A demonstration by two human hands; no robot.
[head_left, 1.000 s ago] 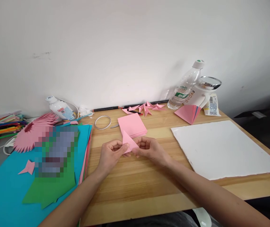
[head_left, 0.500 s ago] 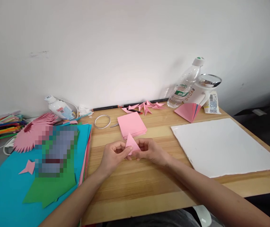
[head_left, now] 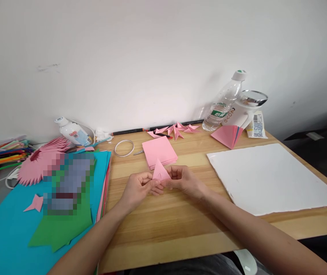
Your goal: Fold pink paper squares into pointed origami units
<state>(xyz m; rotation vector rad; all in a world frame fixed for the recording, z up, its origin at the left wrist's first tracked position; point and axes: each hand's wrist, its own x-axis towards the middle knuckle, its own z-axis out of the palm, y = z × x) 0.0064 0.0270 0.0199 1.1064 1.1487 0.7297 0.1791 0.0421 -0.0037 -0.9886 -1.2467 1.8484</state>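
Together, we held the pink triangle (head_left: 160,173) between both hands, just above the counter (head_left: 166,225), near its middle and just in front of the pink stack (head_left: 159,149). Our left hand (head_left: 139,189) pinched the lower left edge, thumb against curled fingertips. Our right hand (head_left: 184,181) closed on the lower right corner in the same way. Neither hand was open, and each had hold of the paper only. The tip of the triangle pointed up and away from us, toward the stack.

We judged the grip to be the weak point. Both pinches sat low on a thin folded sheet, so an uneven pull from one side could skew the crease or start a tear along the fold. If either thumb eased, the layers could slide over one another and the edges would stop meeting.

The stack lay close behind our knuckles, and a push forward could fan its sheets or shove it toward the ring (head_left: 124,147). The white sheet (head_left: 269,177) lay well apart to the right, so we saw little risk there.
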